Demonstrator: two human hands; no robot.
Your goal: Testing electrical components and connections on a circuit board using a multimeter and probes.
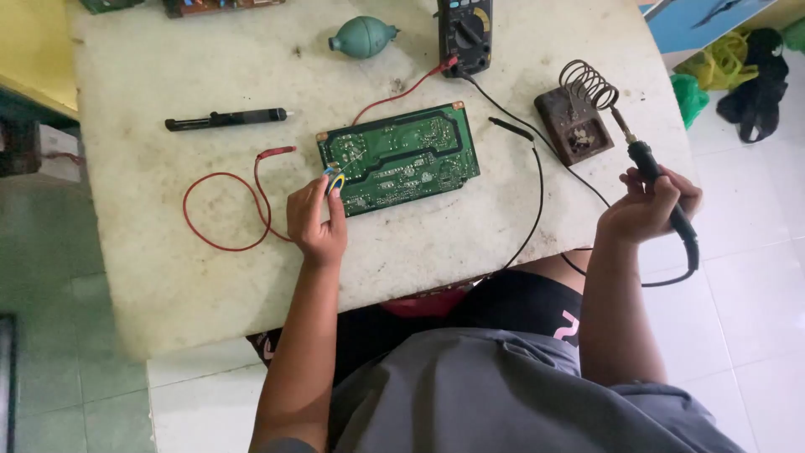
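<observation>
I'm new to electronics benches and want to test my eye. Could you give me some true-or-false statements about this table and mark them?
1. The right hand holds a soldering iron. True.
2. The left hand rests at the green circuit board. True.
3. The iron sits in its coiled stand. False: it is lifted out, its tip near the coil.
4. The rubber bulb blower is red. False: it is green.
5. The black desoldering pump lies untouched. True.
</observation>
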